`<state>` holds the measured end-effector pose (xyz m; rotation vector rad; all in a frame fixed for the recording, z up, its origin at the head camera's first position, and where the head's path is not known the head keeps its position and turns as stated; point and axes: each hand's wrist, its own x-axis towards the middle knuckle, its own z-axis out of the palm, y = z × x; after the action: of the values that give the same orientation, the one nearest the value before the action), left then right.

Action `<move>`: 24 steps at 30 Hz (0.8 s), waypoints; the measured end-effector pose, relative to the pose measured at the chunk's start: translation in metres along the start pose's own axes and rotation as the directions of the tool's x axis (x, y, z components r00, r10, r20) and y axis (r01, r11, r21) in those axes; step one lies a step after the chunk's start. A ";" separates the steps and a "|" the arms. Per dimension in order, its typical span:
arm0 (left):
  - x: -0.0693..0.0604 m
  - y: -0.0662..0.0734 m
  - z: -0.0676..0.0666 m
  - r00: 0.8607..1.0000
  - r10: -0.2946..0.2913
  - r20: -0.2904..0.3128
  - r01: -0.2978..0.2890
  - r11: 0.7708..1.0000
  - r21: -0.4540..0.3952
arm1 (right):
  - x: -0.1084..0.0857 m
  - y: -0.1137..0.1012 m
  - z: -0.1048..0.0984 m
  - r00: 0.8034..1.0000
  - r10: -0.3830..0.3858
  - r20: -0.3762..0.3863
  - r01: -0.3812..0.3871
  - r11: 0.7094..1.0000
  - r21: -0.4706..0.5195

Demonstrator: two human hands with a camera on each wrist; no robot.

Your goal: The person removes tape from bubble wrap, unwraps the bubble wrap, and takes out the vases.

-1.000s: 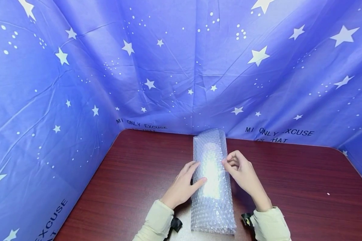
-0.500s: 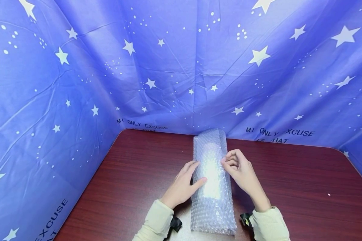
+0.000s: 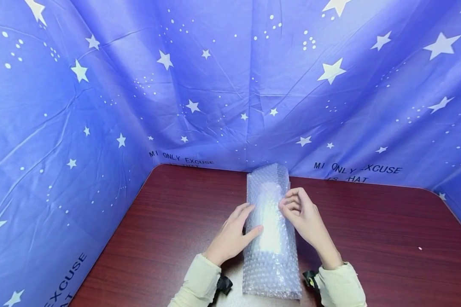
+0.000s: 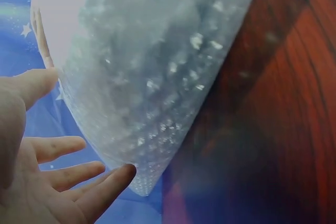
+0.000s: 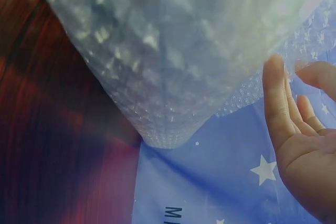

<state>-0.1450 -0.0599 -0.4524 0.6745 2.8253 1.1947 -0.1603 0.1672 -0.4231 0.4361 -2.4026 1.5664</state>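
The bubble wrap (image 3: 272, 238) is glossy, bumpy plastic, the table (image 3: 372, 230) smooth wood-grain, the curtain (image 3: 223, 81) creased cloth.

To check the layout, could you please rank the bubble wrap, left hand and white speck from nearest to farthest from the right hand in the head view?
1. Bubble wrap: at the fingertips of the right hand.
2. Left hand: on the wrap's left side.
3. White speck: far out to the right, on the table.

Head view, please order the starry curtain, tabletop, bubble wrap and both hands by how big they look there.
Starry curtain
Tabletop
Bubble wrap
Left hand and right hand: too alike to rank
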 end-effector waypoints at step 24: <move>-0.004 0.031 -0.005 0.998 0.010 -0.060 -0.006 0.998 0.066 | 0.001 -0.007 0.012 0.998 -0.027 0.056 0.028 0.999 -0.019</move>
<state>-0.1297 -0.0458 -0.4279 0.6641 2.9258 1.1467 -0.1586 0.1533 -0.4219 0.5135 -2.4407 1.5368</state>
